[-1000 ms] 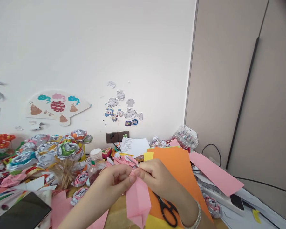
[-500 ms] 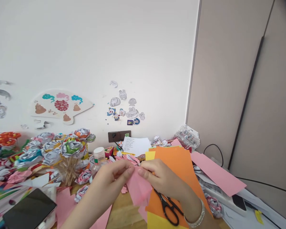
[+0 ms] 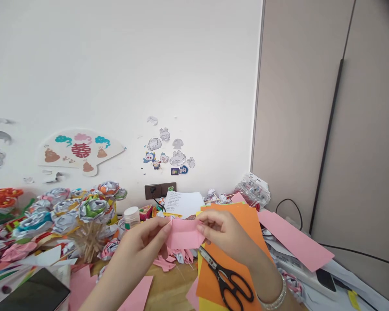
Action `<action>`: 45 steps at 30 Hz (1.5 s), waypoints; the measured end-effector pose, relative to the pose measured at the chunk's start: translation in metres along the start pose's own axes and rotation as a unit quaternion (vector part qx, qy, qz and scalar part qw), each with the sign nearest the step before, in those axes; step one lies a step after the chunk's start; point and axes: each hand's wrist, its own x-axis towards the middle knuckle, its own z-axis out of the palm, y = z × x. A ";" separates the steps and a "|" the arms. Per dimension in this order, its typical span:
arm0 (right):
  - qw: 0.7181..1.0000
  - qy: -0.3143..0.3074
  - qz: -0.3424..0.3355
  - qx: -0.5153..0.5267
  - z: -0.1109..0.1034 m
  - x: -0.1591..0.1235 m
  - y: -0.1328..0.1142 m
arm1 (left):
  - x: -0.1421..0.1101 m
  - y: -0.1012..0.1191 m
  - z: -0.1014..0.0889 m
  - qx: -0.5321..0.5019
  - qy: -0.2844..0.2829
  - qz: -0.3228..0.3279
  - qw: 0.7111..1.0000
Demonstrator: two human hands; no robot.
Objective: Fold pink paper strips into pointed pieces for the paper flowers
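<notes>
A creased piece of pink paper (image 3: 184, 235) is stretched level between my two hands, above the table. My left hand (image 3: 149, 239) pinches its left edge between thumb and fingers. At the opposite edge my right hand (image 3: 218, 233), with a bracelet on the wrist, pinches the paper the same way. Black-handled scissors (image 3: 228, 278) lie below my right hand, on orange paper sheets (image 3: 246, 233). Pink paper scraps (image 3: 166, 263) are heaped on the table just beneath the held piece.
Paper flowers on sticks (image 3: 94, 209) crowd the left side, near a white-capped jar (image 3: 132, 216). A dark phone (image 3: 34, 291) lies at the lower left. Pink sheets (image 3: 298, 239) and cables are on the right. A written white sheet (image 3: 184, 203) rests by the wall.
The pink paper was bunched and hanging down between my hands; now it is spread flat and level. My hands have moved apart, and more of the scissors and scraps shows.
</notes>
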 end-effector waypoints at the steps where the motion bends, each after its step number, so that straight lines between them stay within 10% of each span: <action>1: 1.000 -0.003 -0.003 -0.001 0.000 0.000 -0.001 | 0.000 0.000 0.000 -0.004 -0.002 0.000 1.000; 10: 0.993 0.046 -0.005 0.109 0.003 0.000 -0.001 | -0.010 0.016 0.008 -0.149 0.091 -0.033 0.984; 27: 0.994 0.052 -0.031 0.096 0.000 -0.004 0.000 | -0.006 0.007 -0.001 -0.202 -0.028 -0.016 0.979; 32: 0.986 0.044 -0.033 0.156 0.000 -0.003 0.001 | -0.010 0.011 0.006 -0.252 0.039 -0.019 0.967; 45: 0.989 0.039 -0.134 -0.046 -0.003 -0.004 -0.002 | -0.009 0.017 0.008 -0.164 0.018 -0.028 0.986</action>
